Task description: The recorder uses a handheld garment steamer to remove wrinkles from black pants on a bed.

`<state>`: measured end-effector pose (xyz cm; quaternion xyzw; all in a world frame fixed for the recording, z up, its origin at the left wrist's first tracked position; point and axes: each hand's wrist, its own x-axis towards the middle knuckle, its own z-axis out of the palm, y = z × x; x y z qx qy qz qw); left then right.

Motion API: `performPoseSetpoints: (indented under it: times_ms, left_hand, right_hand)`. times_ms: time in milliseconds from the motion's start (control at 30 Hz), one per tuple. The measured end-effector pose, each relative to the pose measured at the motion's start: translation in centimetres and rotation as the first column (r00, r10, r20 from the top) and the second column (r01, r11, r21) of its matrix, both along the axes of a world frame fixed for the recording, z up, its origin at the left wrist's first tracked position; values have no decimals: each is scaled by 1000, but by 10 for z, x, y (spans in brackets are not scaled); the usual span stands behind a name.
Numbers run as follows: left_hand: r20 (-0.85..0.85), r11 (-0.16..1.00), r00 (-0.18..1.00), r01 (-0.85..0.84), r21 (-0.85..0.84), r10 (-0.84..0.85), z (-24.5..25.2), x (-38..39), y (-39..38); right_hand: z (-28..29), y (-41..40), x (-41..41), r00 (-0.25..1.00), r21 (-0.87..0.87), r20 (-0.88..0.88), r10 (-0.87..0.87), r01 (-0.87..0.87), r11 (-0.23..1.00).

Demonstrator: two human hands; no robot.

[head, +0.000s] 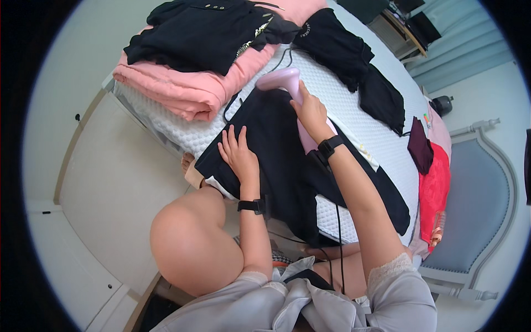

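Black trousers (pixel 274 128) with a white side stripe lie spread on the white quilted bed, one leg hanging over the near edge. My right hand (pixel 311 110) grips a pink handheld garment steamer (pixel 305 137) by its handle. The steamer's head (pixel 278 79) is over the far edge of the trousers; whether it touches the cloth I cannot tell. A black power cord (pixel 339 240) runs from its base down towards my lap. My left hand (pixel 238 153) rests flat on the trousers near the left edge, fingers apart and holding nothing.
A black garment (pixel 199 37) lies on a folded pink quilt (pixel 174 85) at the back left. More black clothing (pixel 336 47) spreads across the far side of the bed (pixel 327 89). A dark maroon cloth (pixel 420 145) and a red cloth (pixel 433 186) lie by the blue padded headboard (pixel 477 203).
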<state>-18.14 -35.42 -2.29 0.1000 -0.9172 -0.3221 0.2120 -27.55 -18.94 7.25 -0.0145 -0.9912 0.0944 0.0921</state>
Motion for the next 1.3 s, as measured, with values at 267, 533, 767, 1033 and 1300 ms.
performPoseSetpoints:
  times_ms: [267, 533, 767, 1033, 1300]
  left_hand:
    - [-46, 1000, 999, -22, 18, 23, -4, -5, 2]
    - [-56, 999, 998, -26, 28, 27, -6, -3, -4]
    - [-46, 999, 999, 3, 34, -1, -6, -2, -3]
    - [-12, 1000, 1000, -3, 12, 3, 0, -1, 1]
    - [-14, 1000, 1000, -16, 7, 16, -3, -3, -1]
  right_hand:
    - [8, 42, -3, 999, -223, 11, 42, -38, 974]
    - [43, 62, 66, 967, -71, 79, 244, -238, 969]
    - [34, 90, 102, 941, 32, 84, 327, -330, 943]
    - [25, 57, 83, 945, 27, 117, 304, -309, 951]
    - [40, 61, 89, 931, -33, 20, 365, -365, 931]
